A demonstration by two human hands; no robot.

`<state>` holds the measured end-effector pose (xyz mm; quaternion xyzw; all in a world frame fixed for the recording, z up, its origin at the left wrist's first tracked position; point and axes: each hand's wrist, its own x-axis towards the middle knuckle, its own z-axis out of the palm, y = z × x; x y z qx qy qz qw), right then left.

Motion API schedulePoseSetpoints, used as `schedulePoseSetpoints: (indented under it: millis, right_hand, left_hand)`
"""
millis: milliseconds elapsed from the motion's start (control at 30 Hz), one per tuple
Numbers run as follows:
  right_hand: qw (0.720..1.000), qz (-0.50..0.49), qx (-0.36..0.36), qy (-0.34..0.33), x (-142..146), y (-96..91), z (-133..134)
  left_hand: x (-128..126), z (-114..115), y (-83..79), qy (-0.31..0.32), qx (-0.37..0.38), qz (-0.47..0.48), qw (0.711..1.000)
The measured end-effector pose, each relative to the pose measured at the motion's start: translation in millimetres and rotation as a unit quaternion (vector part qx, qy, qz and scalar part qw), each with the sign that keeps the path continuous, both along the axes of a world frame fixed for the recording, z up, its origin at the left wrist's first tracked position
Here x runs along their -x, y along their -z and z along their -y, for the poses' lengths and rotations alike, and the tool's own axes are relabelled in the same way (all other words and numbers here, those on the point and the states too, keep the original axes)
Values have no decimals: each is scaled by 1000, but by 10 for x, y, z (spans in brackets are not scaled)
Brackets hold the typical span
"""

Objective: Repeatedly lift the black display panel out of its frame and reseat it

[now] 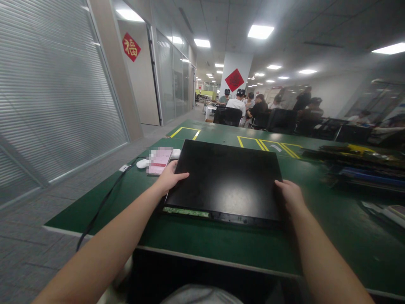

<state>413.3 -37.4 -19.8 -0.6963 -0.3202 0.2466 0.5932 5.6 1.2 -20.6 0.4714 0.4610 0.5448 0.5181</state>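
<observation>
A black LCD display panel (226,177) is held between my two hands over the green table, its dark face up and tilted toward me. Along its near edge runs a narrow green circuit board (186,212). My left hand (169,179) grips the left edge, with the thumb on the face and the other fingers mostly hidden behind. At the right edge my right hand (289,194) is closed on the panel, its fingers partly out of sight. Whether the panel's lower edge touches the table, I cannot tell.
Left of the panel lie a phone (160,162), a white rounded object (142,164) and a black cable (104,202). A blurred stack of dark parts (357,169) sits on the green table (221,249) at right. Yellow tape (268,145) marks its far side. Several people sit beyond.
</observation>
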Motion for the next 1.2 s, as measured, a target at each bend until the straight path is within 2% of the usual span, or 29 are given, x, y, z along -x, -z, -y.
schedulePoseSetpoints:
  millis: [333, 633, 1200]
  right_hand:
    - [1000, 0, -8, -9, -31, 29, -14]
    - [1000, 2, 11, 4, 25, -33, 33]
    - [999, 35, 14, 9, 21, -37, 28]
  left_hand:
    - [-4, 15, -13, 3, 6, 7, 1000]
    - [3, 11, -20, 1, 9, -5, 1000]
    - [14, -12, 8, 3, 0, -22, 1000]
